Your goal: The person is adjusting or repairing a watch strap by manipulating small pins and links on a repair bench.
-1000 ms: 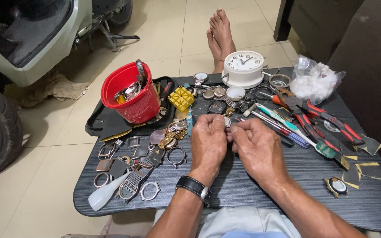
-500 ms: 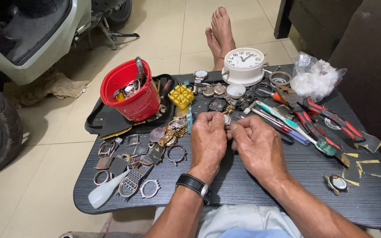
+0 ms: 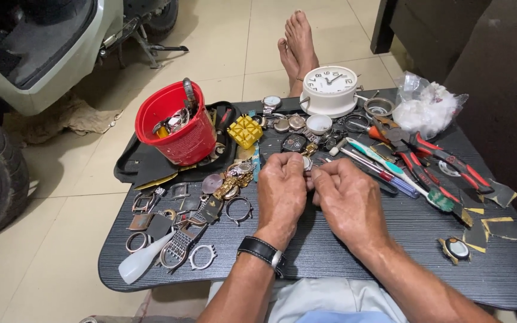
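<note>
My left hand and my right hand meet over the middle of a low black table. Together their fingertips pinch a small round watch part, mostly hidden by the fingers. A black wristwatch sits on my left wrist. Just beyond the hands lie watch cases and dials. Left of my left hand lie loose watch bezels, bands and case parts.
A red bucket stands on a black tray at the back left, next to a yellow cube. A white clock, a plastic bag, red-handled pliers, a toothbrush. Scooter at left; bare feet beyond.
Both hands stay together over the same spot, with only small finger movement on the part. The view shifted slightly.
</note>
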